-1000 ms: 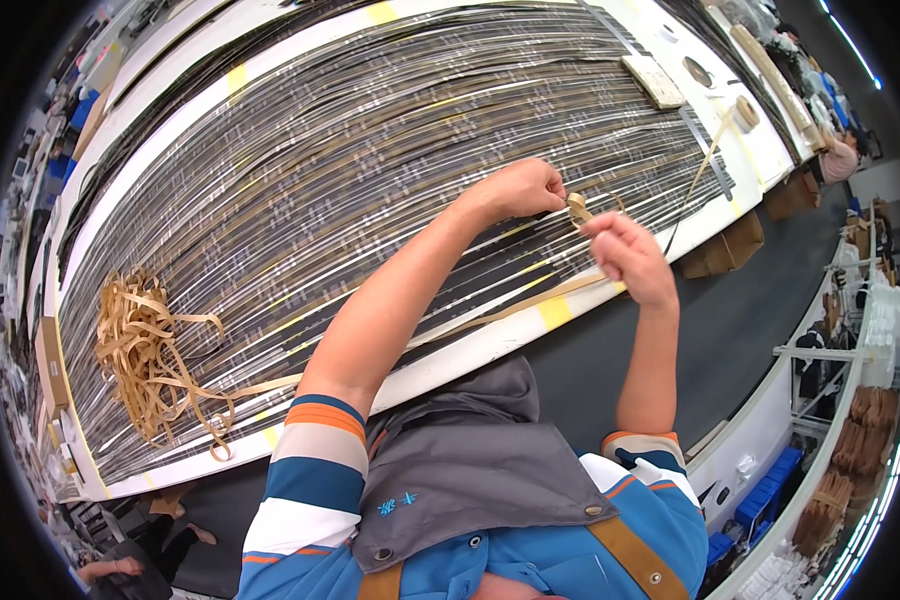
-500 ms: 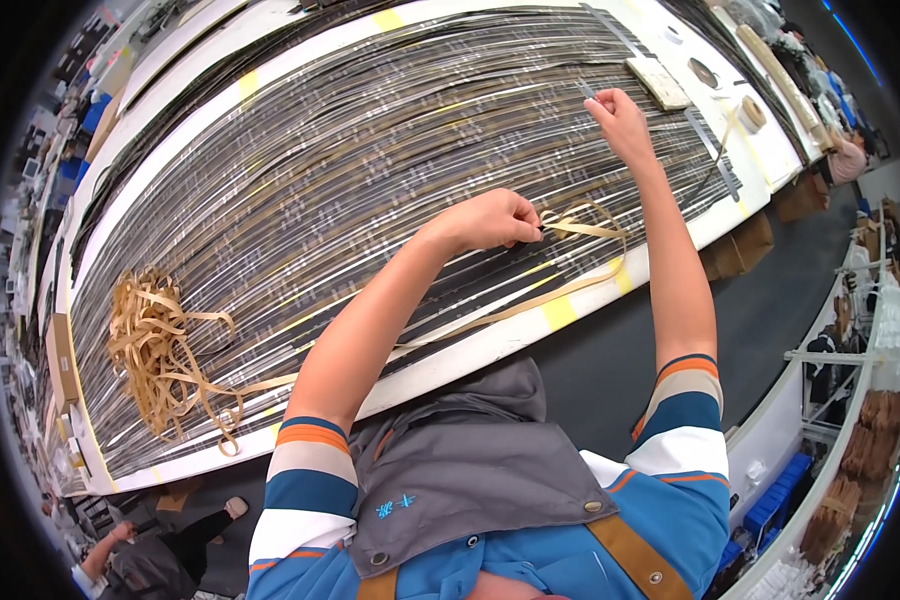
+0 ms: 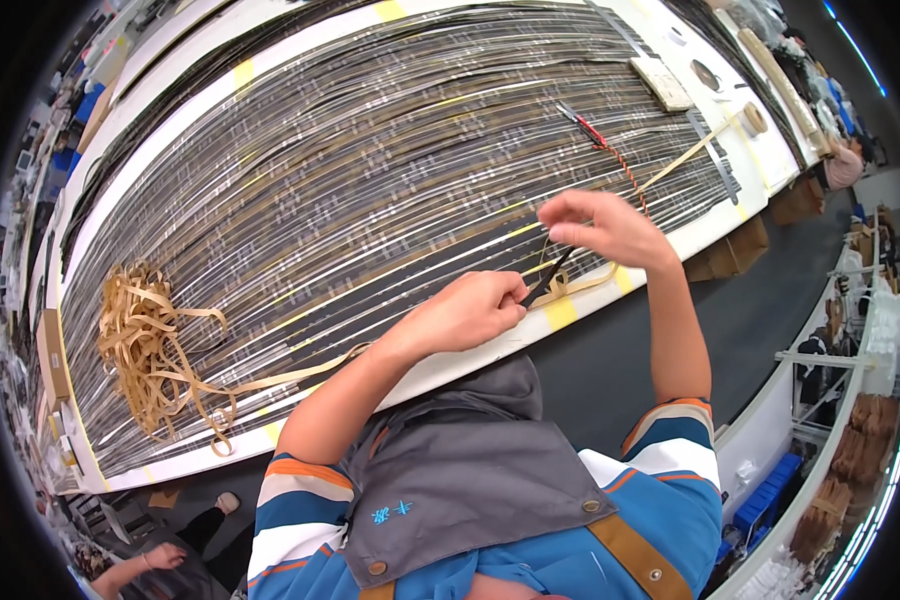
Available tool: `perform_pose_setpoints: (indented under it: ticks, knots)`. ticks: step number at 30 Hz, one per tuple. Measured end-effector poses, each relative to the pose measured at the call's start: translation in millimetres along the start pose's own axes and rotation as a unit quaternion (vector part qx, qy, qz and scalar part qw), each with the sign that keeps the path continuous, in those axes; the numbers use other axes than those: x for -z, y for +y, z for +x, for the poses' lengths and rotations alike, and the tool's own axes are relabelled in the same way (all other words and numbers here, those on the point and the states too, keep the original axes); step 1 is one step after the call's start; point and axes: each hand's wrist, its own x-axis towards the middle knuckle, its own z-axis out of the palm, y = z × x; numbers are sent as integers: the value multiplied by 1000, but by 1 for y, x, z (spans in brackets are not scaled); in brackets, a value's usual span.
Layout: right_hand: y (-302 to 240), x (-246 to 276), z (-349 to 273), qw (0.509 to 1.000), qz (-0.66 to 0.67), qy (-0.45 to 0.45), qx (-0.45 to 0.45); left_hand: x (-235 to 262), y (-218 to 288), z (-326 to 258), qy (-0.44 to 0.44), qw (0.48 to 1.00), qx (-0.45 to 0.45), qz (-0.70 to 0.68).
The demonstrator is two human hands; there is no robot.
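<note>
Long white table (image 3: 270, 75) lay under rows of dark strips (image 3: 370, 190). My left hand (image 3: 470, 312) pinched a dark strip end (image 3: 548, 285) at the near edge; my right hand (image 3: 600, 225) pinched its upper end. I judged steady tension best.

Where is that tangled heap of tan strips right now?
In the head view the tan heap lies on the far left of the long table, on top of the dark strips, well left of the left hand.
</note>
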Motion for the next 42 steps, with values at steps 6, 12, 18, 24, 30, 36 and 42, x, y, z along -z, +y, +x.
perform_pose_setpoints:
  ticks: [6,12,18,24,30,36,42]
  knots:
    - [-13,-29,-29,997,6,-71,8,-7,3,-24,2,1000,11,14]
    - [-36,-59,-21,992,-21,-115,42,-12,-4,-50,38,998,44,-35]
    - [-57,-87,-17,992,-18,-94,80,-9,-7,-78,60,994,51,-77]
    - [-72,-108,-15,981,53,-180,56,-10,-13,-114,100,986,28,-130]
    - [-95,-131,-14,976,14,-196,94,-6,-13,-138,131,987,14,-91]
    - [-112,-145,-13,979,-15,-171,113,-5,-7,-158,160,986,-11,-48]
    - [-113,-155,-7,975,47,-108,188,4,-37,-173,344,935,-29,-80]
